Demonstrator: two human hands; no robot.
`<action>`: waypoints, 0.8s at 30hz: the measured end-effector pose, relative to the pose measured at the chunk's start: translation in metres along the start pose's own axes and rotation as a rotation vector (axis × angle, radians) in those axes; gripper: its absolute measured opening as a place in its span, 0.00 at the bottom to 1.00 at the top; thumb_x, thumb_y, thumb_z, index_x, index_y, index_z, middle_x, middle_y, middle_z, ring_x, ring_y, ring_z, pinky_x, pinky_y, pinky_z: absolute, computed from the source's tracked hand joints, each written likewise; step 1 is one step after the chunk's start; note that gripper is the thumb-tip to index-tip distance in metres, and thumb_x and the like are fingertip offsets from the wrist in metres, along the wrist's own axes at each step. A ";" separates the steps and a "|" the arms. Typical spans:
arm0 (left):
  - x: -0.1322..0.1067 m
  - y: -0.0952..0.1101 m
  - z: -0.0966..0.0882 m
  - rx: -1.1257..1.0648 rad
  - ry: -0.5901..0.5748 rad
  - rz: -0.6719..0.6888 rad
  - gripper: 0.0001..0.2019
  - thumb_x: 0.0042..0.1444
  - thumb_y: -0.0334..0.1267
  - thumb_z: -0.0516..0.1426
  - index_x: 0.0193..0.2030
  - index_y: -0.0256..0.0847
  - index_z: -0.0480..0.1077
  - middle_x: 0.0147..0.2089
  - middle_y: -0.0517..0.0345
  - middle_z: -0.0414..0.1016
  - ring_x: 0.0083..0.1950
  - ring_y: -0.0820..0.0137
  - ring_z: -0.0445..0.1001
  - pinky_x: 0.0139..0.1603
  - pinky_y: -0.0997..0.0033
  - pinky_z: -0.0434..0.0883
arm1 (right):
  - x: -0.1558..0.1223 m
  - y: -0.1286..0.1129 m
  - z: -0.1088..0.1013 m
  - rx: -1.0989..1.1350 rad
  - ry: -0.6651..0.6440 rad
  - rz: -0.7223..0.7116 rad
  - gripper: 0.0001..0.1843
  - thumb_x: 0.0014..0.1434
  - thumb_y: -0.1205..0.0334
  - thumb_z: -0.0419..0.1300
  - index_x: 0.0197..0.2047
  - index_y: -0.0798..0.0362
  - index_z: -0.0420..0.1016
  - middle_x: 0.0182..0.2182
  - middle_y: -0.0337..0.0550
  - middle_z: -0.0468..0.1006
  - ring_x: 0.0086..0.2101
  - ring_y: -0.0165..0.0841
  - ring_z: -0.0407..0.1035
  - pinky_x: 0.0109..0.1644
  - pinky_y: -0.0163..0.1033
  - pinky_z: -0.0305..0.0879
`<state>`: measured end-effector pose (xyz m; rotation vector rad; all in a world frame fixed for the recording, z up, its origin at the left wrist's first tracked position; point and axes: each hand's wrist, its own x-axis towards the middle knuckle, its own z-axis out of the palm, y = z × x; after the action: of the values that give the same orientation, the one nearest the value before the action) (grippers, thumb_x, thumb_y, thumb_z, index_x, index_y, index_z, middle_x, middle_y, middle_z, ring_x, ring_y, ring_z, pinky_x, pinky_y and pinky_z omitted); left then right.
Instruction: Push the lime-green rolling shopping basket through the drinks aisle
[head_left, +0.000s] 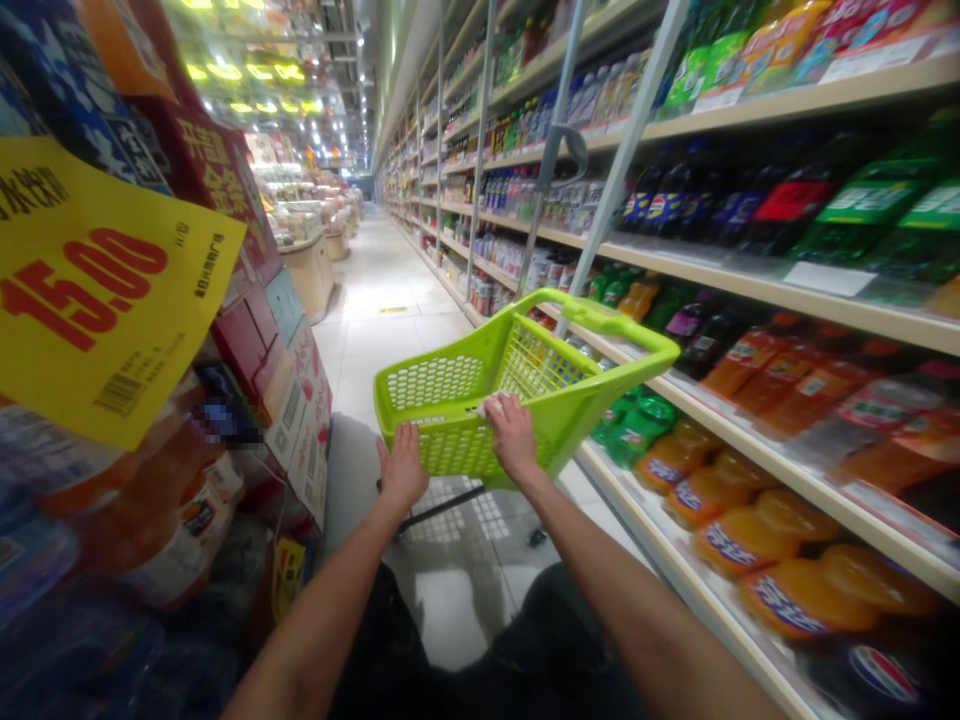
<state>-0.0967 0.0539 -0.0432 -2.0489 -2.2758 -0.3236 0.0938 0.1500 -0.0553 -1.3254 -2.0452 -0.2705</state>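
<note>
A bright green plastic shopping cart [450, 440] with a perforated basket stands in front of me, turned sideways in the aisle. Its handle [600, 325] points to the right, towards the shelves. My left hand [405, 468] lies against the near side of the basket at its left end, fingers stretched out and holding nothing. Closed at the basket's near rim, my right hand [514, 435] has a small white object [491, 402] under its fingers. What kind of object this is cannot be made out. No goods show inside the basket.
Shelves with bottled drinks [750, 500] line the right side, close to the cart. At the left, stacked boxes [292, 420] and bottles stand beneath a yellow price sign [112, 290]. A tiled aisle floor [382, 270] runs ahead, with display stands [307, 275] along its left.
</note>
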 end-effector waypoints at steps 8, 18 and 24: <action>-0.006 0.004 0.011 0.006 0.077 0.028 0.35 0.47 0.31 0.50 0.65 0.32 0.47 0.68 0.47 0.48 0.68 0.60 0.45 0.65 0.46 0.43 | 0.001 -0.008 0.017 0.055 0.011 -0.014 0.23 0.55 0.77 0.46 0.51 0.56 0.69 0.56 0.53 0.65 0.59 0.43 0.51 0.58 0.53 0.53; -0.011 0.020 0.007 -0.026 0.065 0.028 0.34 0.49 0.34 0.50 0.64 0.31 0.48 0.68 0.47 0.47 0.68 0.60 0.45 0.65 0.47 0.45 | 0.006 0.007 0.022 0.098 0.029 0.002 0.25 0.52 0.78 0.46 0.51 0.56 0.69 0.56 0.53 0.65 0.60 0.43 0.49 0.58 0.53 0.53; -0.016 0.008 0.005 -0.081 -0.006 0.063 0.34 0.49 0.36 0.51 0.65 0.31 0.47 0.68 0.46 0.47 0.68 0.61 0.46 0.65 0.46 0.45 | 0.007 0.022 0.022 0.160 0.077 0.045 0.26 0.51 0.79 0.45 0.50 0.58 0.70 0.55 0.54 0.66 0.61 0.43 0.48 0.58 0.55 0.54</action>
<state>-0.0867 0.0401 -0.0500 -2.1578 -2.2311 -0.4132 0.1019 0.1765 -0.0714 -1.2423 -1.9281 -0.1324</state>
